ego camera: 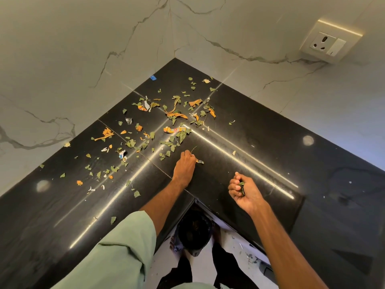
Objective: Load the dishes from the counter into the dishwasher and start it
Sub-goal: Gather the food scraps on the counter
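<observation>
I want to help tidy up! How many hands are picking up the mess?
2. The left hand pinches a twig and a small scrap at the middle of the counter; the right hand grips green leaves near its front corner.

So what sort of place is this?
Probably a home kitchen: a polished black corner counter strewn with leaf scraps, marble-look wall panels behind it, a wall socket, and a dark bin on the floor below.
</observation>
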Action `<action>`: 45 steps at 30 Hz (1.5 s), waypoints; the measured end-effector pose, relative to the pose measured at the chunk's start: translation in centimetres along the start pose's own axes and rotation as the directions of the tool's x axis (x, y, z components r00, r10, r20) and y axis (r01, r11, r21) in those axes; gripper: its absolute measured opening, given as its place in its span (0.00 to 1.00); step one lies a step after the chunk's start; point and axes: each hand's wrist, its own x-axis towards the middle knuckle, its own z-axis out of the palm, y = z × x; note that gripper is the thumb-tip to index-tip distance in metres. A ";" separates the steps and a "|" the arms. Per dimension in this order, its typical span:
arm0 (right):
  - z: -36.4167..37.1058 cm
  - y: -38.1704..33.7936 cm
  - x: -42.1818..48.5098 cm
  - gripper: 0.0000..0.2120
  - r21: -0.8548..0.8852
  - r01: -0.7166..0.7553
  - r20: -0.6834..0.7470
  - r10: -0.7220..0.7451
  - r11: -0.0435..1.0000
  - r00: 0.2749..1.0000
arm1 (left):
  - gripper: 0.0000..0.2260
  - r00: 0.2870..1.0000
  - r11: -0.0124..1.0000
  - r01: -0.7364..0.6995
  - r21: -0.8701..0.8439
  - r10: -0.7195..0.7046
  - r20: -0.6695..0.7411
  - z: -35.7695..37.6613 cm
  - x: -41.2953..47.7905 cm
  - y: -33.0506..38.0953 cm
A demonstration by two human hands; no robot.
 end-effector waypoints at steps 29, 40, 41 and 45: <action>-1.4 11.7 -1.0 0.17 -0.040 -0.053 0.008 0.053 0.998 0.999 | 0.11 0.937 0.156 0.339 -0.928 -0.145 0.318 -7.1 -15.7 -1.5; -15.7 22.7 4.5 0.17 -0.086 -0.190 -0.254 0.163 0.978 0.953 | 0.08 0.762 0.077 0.635 -0.769 -0.226 0.606 8.6 -28.1 0.8; -17.1 23.5 6.0 0.18 -0.089 -0.192 -0.281 0.160 0.977 0.946 | 0.08 0.740 0.070 0.655 -0.753 -0.263 0.619 10.8 -28.1 0.8; -22.0 26.5 13.2 0.16 -0.129 -0.114 -0.402 0.053 0.985 0.914 | 0.13 0.658 0.113 0.717 -0.688 -0.435 0.614 20.7 -26.5 0.2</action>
